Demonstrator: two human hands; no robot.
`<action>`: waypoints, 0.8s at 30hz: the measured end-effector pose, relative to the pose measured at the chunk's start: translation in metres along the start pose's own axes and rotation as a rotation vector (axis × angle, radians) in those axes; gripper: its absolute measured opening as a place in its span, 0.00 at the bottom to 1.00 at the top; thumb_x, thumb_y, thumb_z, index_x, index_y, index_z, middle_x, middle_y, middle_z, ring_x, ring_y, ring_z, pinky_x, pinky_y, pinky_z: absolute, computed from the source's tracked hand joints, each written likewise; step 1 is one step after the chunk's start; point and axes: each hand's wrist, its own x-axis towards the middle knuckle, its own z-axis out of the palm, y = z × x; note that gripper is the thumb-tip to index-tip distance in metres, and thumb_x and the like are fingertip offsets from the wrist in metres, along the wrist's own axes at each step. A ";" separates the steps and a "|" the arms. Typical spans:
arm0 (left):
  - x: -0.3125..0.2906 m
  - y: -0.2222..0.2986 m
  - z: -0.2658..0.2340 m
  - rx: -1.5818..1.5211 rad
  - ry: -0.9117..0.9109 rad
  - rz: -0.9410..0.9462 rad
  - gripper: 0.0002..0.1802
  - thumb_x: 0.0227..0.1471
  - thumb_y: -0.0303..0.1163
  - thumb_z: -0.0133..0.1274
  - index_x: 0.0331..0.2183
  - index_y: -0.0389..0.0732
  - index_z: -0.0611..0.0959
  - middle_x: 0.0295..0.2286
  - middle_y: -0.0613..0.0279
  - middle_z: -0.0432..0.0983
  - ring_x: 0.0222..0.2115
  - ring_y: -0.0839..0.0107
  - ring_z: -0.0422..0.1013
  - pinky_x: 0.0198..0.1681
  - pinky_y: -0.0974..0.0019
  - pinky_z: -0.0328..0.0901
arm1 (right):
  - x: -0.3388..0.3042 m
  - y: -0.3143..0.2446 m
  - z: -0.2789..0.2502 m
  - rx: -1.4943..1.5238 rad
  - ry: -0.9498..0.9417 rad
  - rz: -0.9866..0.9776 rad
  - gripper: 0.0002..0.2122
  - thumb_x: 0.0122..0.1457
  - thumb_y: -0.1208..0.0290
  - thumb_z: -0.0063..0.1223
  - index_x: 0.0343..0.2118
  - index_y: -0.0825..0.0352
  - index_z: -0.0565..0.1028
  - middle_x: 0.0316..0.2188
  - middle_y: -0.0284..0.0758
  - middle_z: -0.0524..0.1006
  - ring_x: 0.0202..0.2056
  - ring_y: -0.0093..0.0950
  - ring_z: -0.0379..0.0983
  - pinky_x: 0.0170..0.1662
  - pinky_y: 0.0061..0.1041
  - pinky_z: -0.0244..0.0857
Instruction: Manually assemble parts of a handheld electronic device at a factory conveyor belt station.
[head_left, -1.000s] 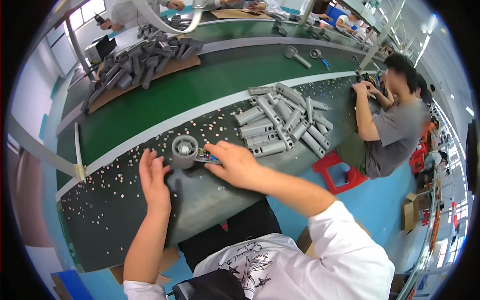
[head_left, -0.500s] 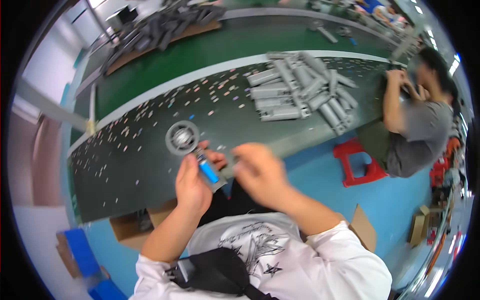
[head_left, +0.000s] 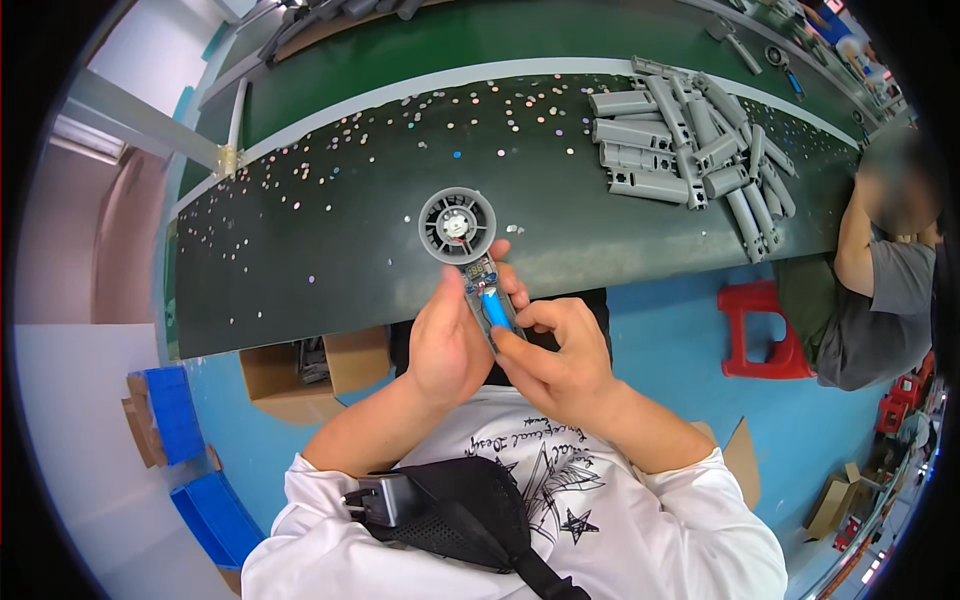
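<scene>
A grey handheld fan (head_left: pixel 457 226) with a round ring head is held over the front edge of the table. Its handle is uncovered and shows a small circuit board (head_left: pixel 480 270) and a blue cylindrical battery (head_left: pixel 495 308). My left hand (head_left: pixel 447 335) is closed around the handle from the left, its fingertips showing on the far side. My right hand (head_left: pixel 556 358) is bent over the lower end of the handle, thumb and fingers at the battery's bottom end. Whether the right fingers pinch the battery or the casing is hard to see.
Grey handle shells (head_left: pixel 690 140) lie heaped on the dark table (head_left: pixel 360 240), with small round dots scattered around. A cardboard box (head_left: pixel 320 370) stands under the front edge. At the right a person (head_left: pixel 885 290) sits by a red stool (head_left: pixel 755 325). Blue bins (head_left: pixel 215 515) are at lower left.
My right hand, apart from the fan before, has come in to the lower end of its handle. The view has shifted, so the table things appear elsewhere in the picture.
</scene>
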 end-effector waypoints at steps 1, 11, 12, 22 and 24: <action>0.001 -0.001 0.001 0.022 0.024 -0.019 0.23 0.65 0.38 0.36 0.55 0.35 0.63 0.37 0.61 0.69 0.39 0.67 0.67 0.45 0.62 0.65 | 0.001 0.001 -0.003 -0.015 0.000 0.003 0.15 0.45 0.79 0.61 0.39 0.64 0.77 0.36 0.35 0.70 0.29 0.32 0.68 0.31 0.28 0.64; -0.010 0.004 -0.011 0.083 0.026 -0.095 0.27 0.62 0.35 0.42 0.59 0.36 0.60 0.38 0.61 0.66 0.34 0.68 0.67 0.30 0.66 0.67 | 0.031 0.118 -0.074 -0.690 -0.068 0.322 0.14 0.52 0.79 0.54 0.43 0.67 0.75 0.41 0.39 0.75 0.43 0.41 0.67 0.48 0.34 0.63; -0.010 0.003 -0.017 0.012 -0.028 -0.092 0.27 0.64 0.39 0.38 0.59 0.37 0.60 0.38 0.62 0.67 0.32 0.68 0.67 0.28 0.67 0.66 | 0.031 0.115 -0.071 -0.687 -0.073 0.316 0.14 0.52 0.79 0.54 0.43 0.67 0.75 0.41 0.39 0.75 0.43 0.41 0.67 0.48 0.34 0.63; -0.010 0.007 -0.020 -0.123 0.074 -0.098 0.30 0.66 0.48 0.28 0.59 0.36 0.60 0.37 0.61 0.67 0.31 0.68 0.66 0.26 0.67 0.65 | 0.013 0.093 -0.035 -0.386 0.020 0.230 0.13 0.49 0.75 0.60 0.40 0.66 0.77 0.40 0.37 0.75 0.46 0.37 0.70 0.50 0.36 0.61; -0.009 0.007 -0.020 -0.100 0.119 -0.084 0.30 0.66 0.47 0.29 0.59 0.36 0.60 0.38 0.61 0.68 0.32 0.68 0.66 0.28 0.66 0.66 | 0.008 0.066 -0.030 -0.149 0.058 0.300 0.13 0.50 0.76 0.59 0.40 0.67 0.77 0.40 0.38 0.75 0.44 0.36 0.71 0.47 0.34 0.63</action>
